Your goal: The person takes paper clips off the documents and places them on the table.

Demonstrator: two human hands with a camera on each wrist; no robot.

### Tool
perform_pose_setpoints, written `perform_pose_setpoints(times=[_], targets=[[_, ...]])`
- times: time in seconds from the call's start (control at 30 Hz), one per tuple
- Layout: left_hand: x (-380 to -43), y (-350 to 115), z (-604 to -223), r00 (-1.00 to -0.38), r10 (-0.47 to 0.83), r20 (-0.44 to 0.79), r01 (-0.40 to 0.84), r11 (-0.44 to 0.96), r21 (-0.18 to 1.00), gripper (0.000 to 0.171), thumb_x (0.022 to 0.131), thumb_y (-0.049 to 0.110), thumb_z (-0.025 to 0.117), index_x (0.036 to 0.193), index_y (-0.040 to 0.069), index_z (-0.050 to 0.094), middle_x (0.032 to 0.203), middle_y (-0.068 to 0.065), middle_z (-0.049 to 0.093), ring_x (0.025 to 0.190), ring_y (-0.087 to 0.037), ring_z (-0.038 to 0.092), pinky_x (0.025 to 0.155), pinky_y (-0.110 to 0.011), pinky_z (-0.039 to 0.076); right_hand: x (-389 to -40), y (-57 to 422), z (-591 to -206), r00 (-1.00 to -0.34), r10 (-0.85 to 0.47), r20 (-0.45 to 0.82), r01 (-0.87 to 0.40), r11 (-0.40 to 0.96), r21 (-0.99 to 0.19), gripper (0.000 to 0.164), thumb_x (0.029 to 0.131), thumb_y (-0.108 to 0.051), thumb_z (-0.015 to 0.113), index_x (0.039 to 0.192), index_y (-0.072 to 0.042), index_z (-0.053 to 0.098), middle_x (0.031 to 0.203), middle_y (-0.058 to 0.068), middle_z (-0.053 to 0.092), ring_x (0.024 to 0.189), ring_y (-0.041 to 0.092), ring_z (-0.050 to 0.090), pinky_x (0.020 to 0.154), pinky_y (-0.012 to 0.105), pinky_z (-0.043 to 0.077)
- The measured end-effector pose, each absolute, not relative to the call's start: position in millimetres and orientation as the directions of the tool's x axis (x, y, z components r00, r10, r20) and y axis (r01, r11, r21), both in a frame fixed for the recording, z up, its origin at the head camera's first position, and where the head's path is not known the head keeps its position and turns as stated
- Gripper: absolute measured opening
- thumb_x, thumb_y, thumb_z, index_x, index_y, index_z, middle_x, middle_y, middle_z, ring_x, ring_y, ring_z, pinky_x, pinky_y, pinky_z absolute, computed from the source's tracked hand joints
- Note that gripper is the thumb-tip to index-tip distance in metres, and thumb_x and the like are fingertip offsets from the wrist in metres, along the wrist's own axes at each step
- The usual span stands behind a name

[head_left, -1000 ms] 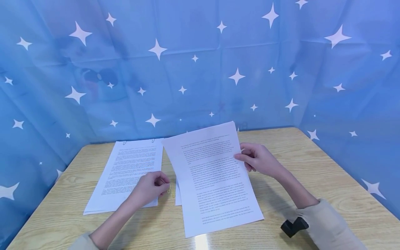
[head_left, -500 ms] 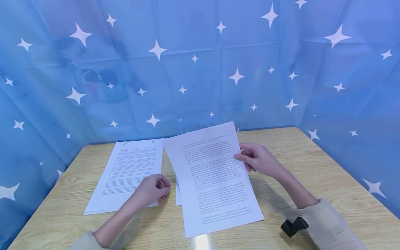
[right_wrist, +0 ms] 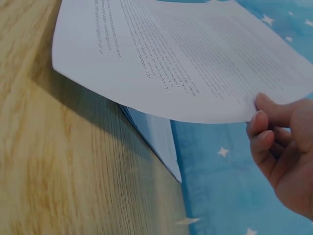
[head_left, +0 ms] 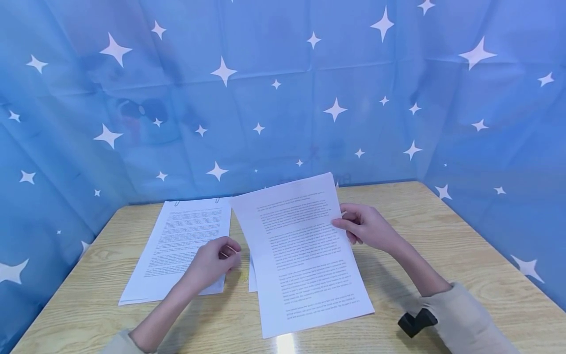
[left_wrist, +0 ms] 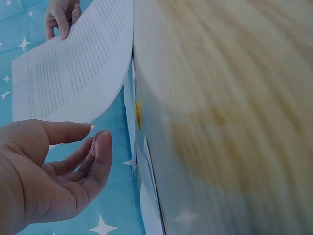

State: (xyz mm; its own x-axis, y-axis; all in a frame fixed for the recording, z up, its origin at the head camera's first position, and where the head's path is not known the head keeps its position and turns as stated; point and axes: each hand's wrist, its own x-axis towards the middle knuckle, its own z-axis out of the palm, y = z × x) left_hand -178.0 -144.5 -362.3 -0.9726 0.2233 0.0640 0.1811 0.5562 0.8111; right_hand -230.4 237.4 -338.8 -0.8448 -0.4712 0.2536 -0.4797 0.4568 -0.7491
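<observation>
Holding up the printed paper (head_left: pixel 305 260) by its right edge, pinched in the right hand (head_left: pixel 364 227), with the left hand (head_left: pixel 214 263) loosely bent, thumb apart from fingers and nothing seen between, near a blurry yellow thing (head_left: pixel 243 276) on the wooden table (head_left: pixel 398 206). Seems to be at the step of picking up that yellow thing, likely calling next for a low, careful pinch, with the printed paper steady beside the clipped pages (head_left: pixel 183 241).

The left hand (head_left: pixel 214 263), which pinched a yellow clip one second earlier and dipped half a second ago, has risen slightly, its thumb and fingertips now parted on bare air, beside yellow clips (head_left: pixel 244 277) lying below.
</observation>
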Motion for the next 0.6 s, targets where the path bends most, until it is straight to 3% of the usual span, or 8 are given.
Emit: perform_pose_setpoints(times=[0.3, 0.6], targets=[[-182.2, -137.4, -354.1, -0.974, 0.213, 0.073, 0.173, 0.502, 0.847, 0.031, 0.096, 0.014, 0.068, 0.125, 0.003, 0.063, 0.1, -0.005, 0.067, 0.084, -0.021, 0.065, 0.07, -0.031, 0.054, -232.0, 238.6, -338.3, -0.828, -0.47, 0.307, -0.52, 0.435, -0.735, 0.006, 0.101, -0.011, 0.063, 0.106, -0.009, 0.066, 0.055, 0.001, 0.053, 0.043, 0.02, 0.047, 0.04, 0.026, 0.035], [-184.4, -123.5, -346.5, -0.973, 0.226, 0.052, 0.155, 0.467, 0.871, 0.032, 0.097, 0.018, 0.069, 0.123, 0.001, 0.061, 0.101, -0.006, 0.067, 0.084, -0.026, 0.065, 0.071, -0.038, 0.056, -233.5, 243.3, -337.8, -0.838, -0.449, 0.309, -0.493, 0.382, -0.782, 0.012, 0.102, -0.011, 0.061, 0.112, -0.005, 0.065, 0.057, 0.007, 0.054, 0.044, 0.025, 0.045, 0.04, 0.028, 0.036]])
